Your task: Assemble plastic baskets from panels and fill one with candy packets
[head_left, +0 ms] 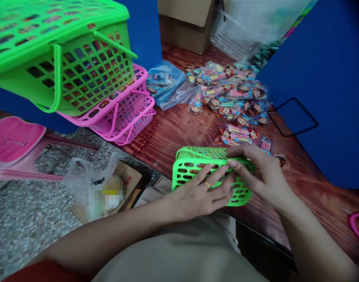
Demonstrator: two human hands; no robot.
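Our left hand [201,194] and right hand [263,176] grip a small green plastic basket [197,156]. A slip could scatter the cartoon-face packets [232,135] just beyond them.

Wooden table [173,137] | packets [226,94] scattered across far half | blue bag [167,80] laid near far-left corner | pink baskets [125,115] stacked at left edge | green basket [191,154] held at near edge

Small lime-green perforated plastic basket [194,154], tilted on its side
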